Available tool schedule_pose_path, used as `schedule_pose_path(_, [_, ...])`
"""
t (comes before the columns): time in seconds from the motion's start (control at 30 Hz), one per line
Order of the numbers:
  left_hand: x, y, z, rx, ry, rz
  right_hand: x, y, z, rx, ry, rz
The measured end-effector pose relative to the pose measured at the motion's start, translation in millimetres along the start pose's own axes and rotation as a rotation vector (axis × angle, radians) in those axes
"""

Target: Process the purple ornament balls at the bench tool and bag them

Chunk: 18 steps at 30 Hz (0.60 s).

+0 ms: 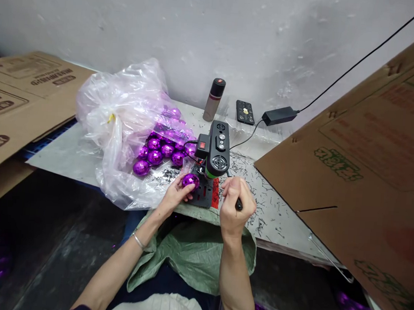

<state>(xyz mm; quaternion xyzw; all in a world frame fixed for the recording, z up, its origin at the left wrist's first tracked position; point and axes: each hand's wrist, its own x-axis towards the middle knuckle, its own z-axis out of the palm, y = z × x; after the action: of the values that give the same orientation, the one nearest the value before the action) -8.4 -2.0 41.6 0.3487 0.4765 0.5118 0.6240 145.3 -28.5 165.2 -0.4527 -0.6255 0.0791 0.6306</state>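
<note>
A shiny purple faceted ball (190,181) is held in the fingers of my left hand (178,193), at the left side of a small black machine (219,151) on a dark base plate. My right hand (237,204) is wrapped round a black-ended handle (239,204) just right of the machine. Several more purple balls (155,157) lie on the table left of the machine, partly under a clear plastic bag (125,122).
A spray can (213,101), a phone (245,112) and a black power adapter (279,116) with a cable sit along the wall. Cardboard boxes stand left (28,88) and right (360,173). Small dark scraps litter the table (276,220). Green cloth (187,247) hangs at its front edge.
</note>
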Motion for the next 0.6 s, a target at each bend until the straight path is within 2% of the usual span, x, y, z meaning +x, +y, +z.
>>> schedule_pose_path(0.13, [14.7,-25.4,5.0,0.338,0.071,0.28,-3.1,2.3,-0.8,0.0,-0.004,-0.006])
schedule_pose_path(0.2, [18.2,-34.6,4.2,0.514,0.09,0.37,-5.3,3.7,-1.0,0.005,-0.007,-0.011])
schedule_pose_path(0.37, [23.6,-45.6,0.7,0.761,0.068,0.518,-8.8,6.0,-0.3,0.015,0.003,-0.027])
schedule_pose_path(0.6, [27.7,-45.9,2.2,0.876,0.02,0.634,-11.9,6.7,0.3,0.003,0.011,-0.042])
